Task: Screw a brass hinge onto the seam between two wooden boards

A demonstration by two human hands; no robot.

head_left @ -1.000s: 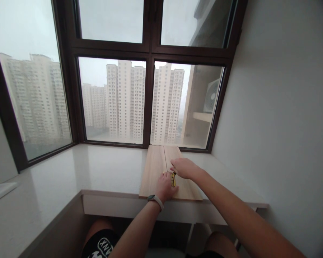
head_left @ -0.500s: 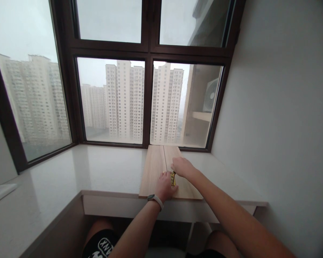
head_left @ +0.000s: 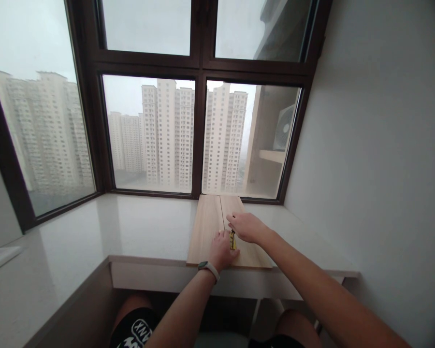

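Observation:
A light wooden board [head_left: 205, 237] lies on the white sill, with a thin dark line [head_left: 222, 209] running from its far edge toward my hands. My left hand [head_left: 222, 249], with a watch [head_left: 209, 270] on its wrist, rests on the board. Its fingers and thumb hold down a small yellow piece with dark marks [head_left: 233, 240], partly covered; its kind is unclear. Just beyond the yellow piece, my right hand [head_left: 247, 226] is closed. A bit of something dark and slim [head_left: 233, 231] shows by its fingers, too small to name.
The white sill [head_left: 145, 227] runs along a dark-framed window [head_left: 199, 135] and turns toward me at the left. A grey-white wall [head_left: 366, 145] rises at the right. A white flat object [head_left: 2, 258] lies at far left. My knees are under the sill.
My right hand has moved slightly left, near the dark line's near end. My left hand stays on the yellow piece, and the board has kept its place.

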